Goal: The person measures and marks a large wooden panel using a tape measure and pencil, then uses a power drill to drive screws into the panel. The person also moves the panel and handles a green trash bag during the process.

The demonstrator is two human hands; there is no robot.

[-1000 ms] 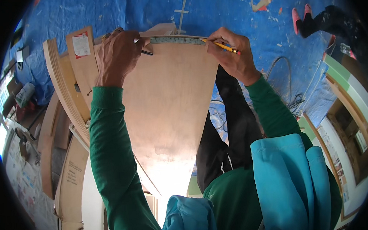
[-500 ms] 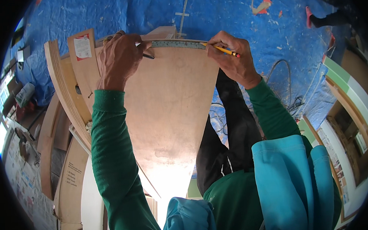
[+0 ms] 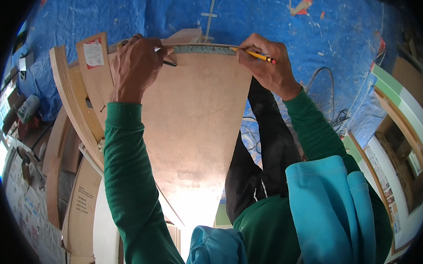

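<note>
Head view: ruler pinned, pencil at board edge

Little changed over the last second: both hands hold their spots. Left hand (image 3: 135, 67) presses the metal ruler (image 3: 203, 49) flat on the plywood board (image 3: 192, 128), upper centre. Right hand (image 3: 267, 66), fingers closed on a yellow pencil (image 3: 255, 55), sits at the ruler's right end. Marking looks underway.

One head camera, looking down

The single view comes from the person's head and faces steeply down, very near the wooden board (image 3: 192, 123). Its fisheye lens bends edges, showing the blue tarp (image 3: 272, 16) beyond. No second view exists.
</note>
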